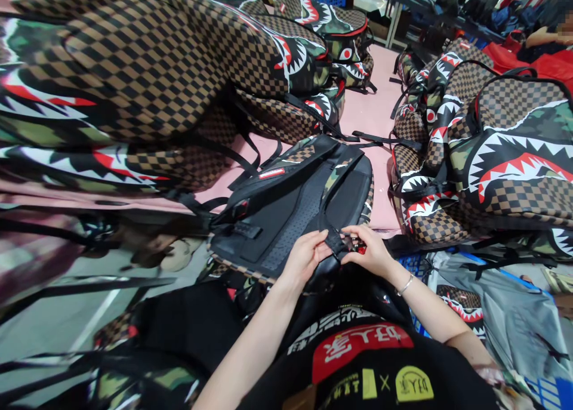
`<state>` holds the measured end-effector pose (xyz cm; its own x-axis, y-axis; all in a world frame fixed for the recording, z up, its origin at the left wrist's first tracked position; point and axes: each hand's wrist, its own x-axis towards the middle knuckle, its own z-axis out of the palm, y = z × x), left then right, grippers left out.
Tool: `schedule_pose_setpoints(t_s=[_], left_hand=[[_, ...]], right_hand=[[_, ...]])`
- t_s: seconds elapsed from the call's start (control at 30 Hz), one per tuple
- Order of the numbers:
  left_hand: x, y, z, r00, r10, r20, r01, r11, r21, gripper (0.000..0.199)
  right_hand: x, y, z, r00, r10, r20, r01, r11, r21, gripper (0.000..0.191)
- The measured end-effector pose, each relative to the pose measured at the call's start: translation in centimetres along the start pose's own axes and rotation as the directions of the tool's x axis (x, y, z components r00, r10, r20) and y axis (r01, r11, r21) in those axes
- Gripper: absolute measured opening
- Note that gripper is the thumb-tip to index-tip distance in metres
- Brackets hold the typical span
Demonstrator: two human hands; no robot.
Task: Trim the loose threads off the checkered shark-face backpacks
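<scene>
A black backpack [286, 213] lies with its padded back panel and shoulder straps facing up, partly over the near edge of the pink table. My left hand [307, 255] pinches a black strap [335, 241] at the backpack's near end. Close by on its right, my right hand [369, 252] is closed with thumb and fingertips on the same strap end. A small red and dark detail shows between the right fingers, too small to make out. The backpack's checkered side shows along its rim.
Checkered shark-mouth backpacks [147, 64] pile up at left, and more [523, 141] stand at right on the pink table [380, 93]. A grey plastic sheet [505, 314] covers a blue crate at lower right. Another person's arm [546, 37] shows at far right. Further bags [179, 326] lie below the table.
</scene>
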<state>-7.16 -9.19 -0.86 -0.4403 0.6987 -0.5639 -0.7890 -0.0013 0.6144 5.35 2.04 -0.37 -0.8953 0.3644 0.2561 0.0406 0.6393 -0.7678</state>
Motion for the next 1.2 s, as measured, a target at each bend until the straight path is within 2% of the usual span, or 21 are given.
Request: schedule_pose_setpoints(t_s=[0.1, 0.2, 0.27, 0.33, 0.37, 0.4, 0.47, 0.53, 0.57, 0.63, 0.73, 0.8, 0.97, 1.13, 1.2], left_hand=[[-0.2, -0.1, 0.2, 1.000, 0.015, -0.001, -0.015, 1.000, 0.011, 0.010], [-0.3, -0.1, 0.0, 1.000, 0.024, -0.020, -0.023, 1.000, 0.020, 0.010], [-0.2, 0.0, -0.4, 0.999, 0.029, -0.033, -0.028, 0.999, 0.030, 0.006], [0.0, 0.3, -0.8, 0.998, 0.040, -0.047, -0.038, 0.998, 0.050, 0.008], [0.1, 0.4, -0.9, 0.997, 0.052, -0.054, -0.049, 0.997, 0.060, 0.010], [0.3, 0.6, -1.0, 0.996, 0.071, -0.059, -0.067, 0.995, 0.068, 0.012], [0.5, 0.8, -0.8, 0.991, 0.126, -0.052, -0.121, 0.990, 0.077, 0.016], [0.7, 0.9, -0.4, 0.980, 0.195, -0.033, -0.192, 0.979, 0.072, 0.022], [0.8, 0.9, -0.2, 0.973, 0.227, -0.028, -0.225, 0.972, 0.069, 0.024], [0.8, 0.8, 0.1, 0.959, 0.281, -0.036, -0.278, 0.958, 0.072, 0.026], [0.6, 0.5, -0.1, 0.941, 0.321, -0.103, -0.305, 0.941, 0.148, 0.023], [0.4, 0.6, -0.6, 0.939, 0.309, -0.148, -0.271, 0.935, 0.230, 0.022], [0.0, 1.3, -1.3, 0.973, 0.207, -0.107, -0.152, 0.913, 0.379, 0.030], [0.7, 0.9, -0.5, 0.965, 0.234, -0.116, -0.190, 0.934, 0.303, 0.025], [1.0, 0.3, -0.1, 0.956, 0.259, -0.138, -0.214, 0.938, 0.273, 0.022]], right_hand=[[0.4, -0.7, 0.8, 0.999, -0.046, -0.014, 0.044, 0.993, -0.111, 0.013], [0.8, -0.5, 0.3, 0.994, -0.019, -0.105, 0.010, 0.996, -0.086, 0.015], [0.9, 0.3, -0.8, 0.957, 0.098, -0.275, -0.095, 0.995, 0.027, 0.011], [0.7, 1.2, -2.0, 0.870, 0.288, -0.399, -0.223, 0.954, 0.202, 0.021], [0.5, 1.7, -2.5, 0.840, 0.368, -0.399, -0.268, 0.920, 0.285, 0.028], [0.2, 2.1, -2.7, 0.836, 0.413, -0.361, -0.292, 0.892, 0.344, 0.033], [-0.5, 2.5, -2.3, 0.899, 0.381, -0.218, -0.282, 0.882, 0.379, 0.033], [-1.2, 2.4, -0.9, 0.957, 0.276, -0.092, -0.225, 0.903, 0.366, 0.022], [-1.5, 2.3, 0.1, 0.967, 0.250, -0.048, -0.216, 0.904, 0.368, 0.020], [-1.8, 2.0, 2.2, 0.953, 0.303, -0.012, -0.275, 0.882, 0.383, 0.022], [-1.6, 1.8, 4.7, 0.892, 0.438, -0.108, -0.381, 0.860, 0.339, 0.014], [-1.4, 1.8, 5.5, 0.877, 0.436, -0.200, -0.384, 0.888, 0.252, 0.011], [-1.2, 1.2, 5.4, 0.905, 0.340, -0.256, -0.327, 0.940, 0.092, 0.010], [-2.1, 0.7, 4.2, 0.916, 0.358, -0.178, -0.323, 0.925, 0.200, 0.014], [-2.4, 0.7, 4.2, 0.911, 0.325, -0.253, -0.288, 0.942, 0.175, 0.010]])
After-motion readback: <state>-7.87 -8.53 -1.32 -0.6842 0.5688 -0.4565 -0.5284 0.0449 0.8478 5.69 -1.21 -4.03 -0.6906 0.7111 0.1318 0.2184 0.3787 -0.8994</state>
